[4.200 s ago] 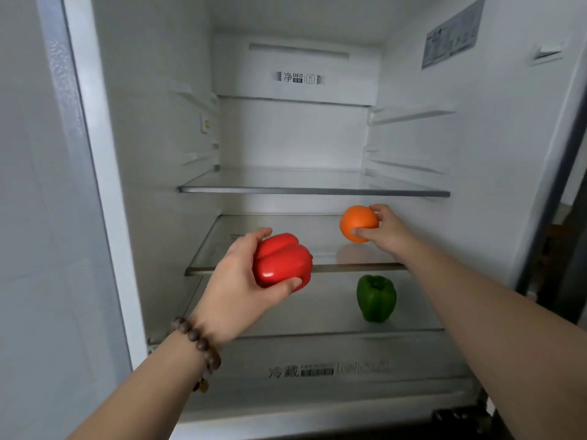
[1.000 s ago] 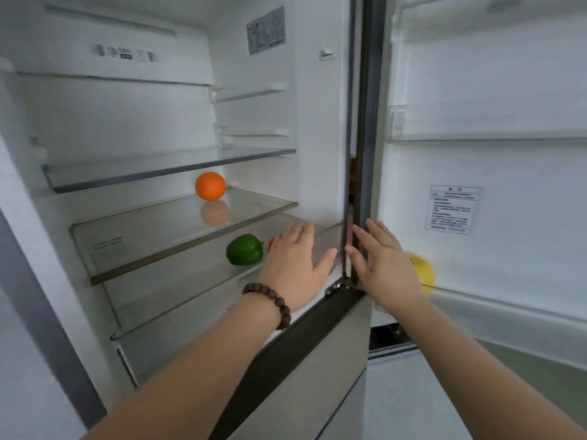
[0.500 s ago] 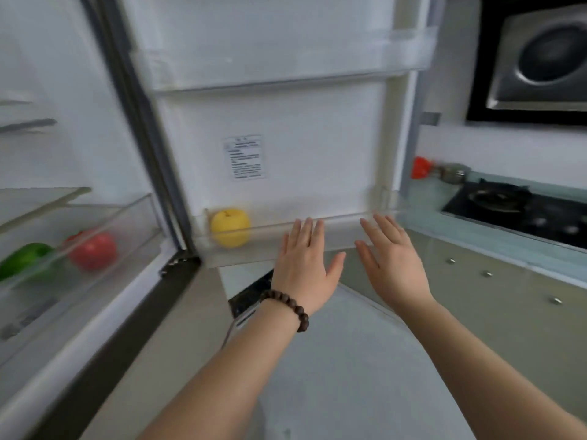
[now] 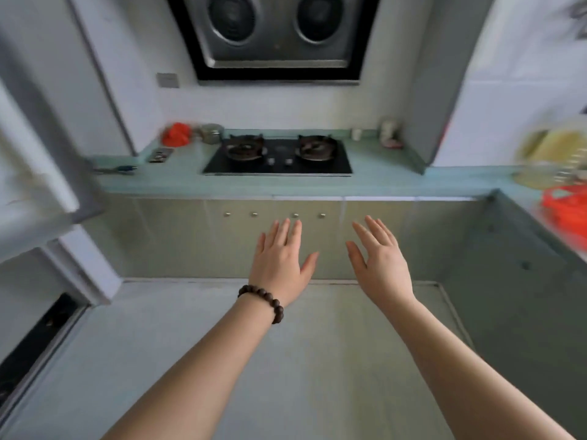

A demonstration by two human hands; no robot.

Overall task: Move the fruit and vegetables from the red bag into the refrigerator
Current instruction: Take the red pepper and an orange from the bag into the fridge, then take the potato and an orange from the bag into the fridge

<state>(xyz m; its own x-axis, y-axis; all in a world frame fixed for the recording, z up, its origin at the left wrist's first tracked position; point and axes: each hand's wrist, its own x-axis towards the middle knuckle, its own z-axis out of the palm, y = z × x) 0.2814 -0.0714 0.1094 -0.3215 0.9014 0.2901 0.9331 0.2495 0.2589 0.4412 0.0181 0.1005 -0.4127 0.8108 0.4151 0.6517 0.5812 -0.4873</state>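
Both the left hand (image 4: 281, 260), a bead bracelet (image 4: 262, 300) on its wrist, and the right hand (image 4: 379, 260) hover empty with fingers spread above the floor, while the blurred red bag (image 4: 567, 208) sits on the counter (image 4: 397, 182) at three o'clock.

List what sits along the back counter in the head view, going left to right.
Red bundle → metal jar → left burner → right burner → small white cup → pale jar.
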